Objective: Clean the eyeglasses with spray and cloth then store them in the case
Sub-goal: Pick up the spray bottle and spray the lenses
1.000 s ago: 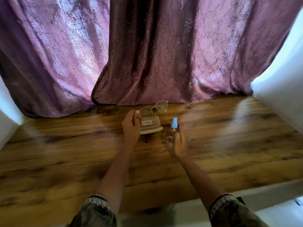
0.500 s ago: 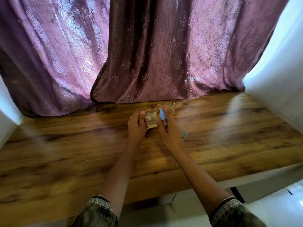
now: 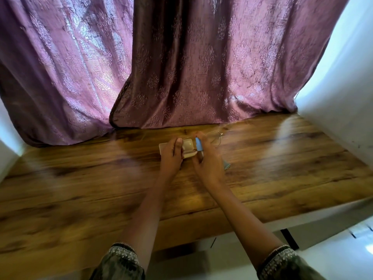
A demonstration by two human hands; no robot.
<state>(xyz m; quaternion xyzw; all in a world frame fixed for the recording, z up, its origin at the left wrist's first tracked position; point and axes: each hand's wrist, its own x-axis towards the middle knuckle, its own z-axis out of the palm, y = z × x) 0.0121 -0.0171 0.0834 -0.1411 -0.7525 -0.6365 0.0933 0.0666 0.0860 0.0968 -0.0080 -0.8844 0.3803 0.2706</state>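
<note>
— While both hands meet at the far middle of the table, how do we log the eyeglasses?
— Held just above the case, long axis left to right. We note the left hand pinching the frame's left end and the right hand wrapped round the spray bottle, blue top uppermost.
— Obscured?
— Fingers cover most of the left lens, and we cannot tell the nozzle's direction. The cloth shows partly behind the right hand; curtains back the table.
</note>
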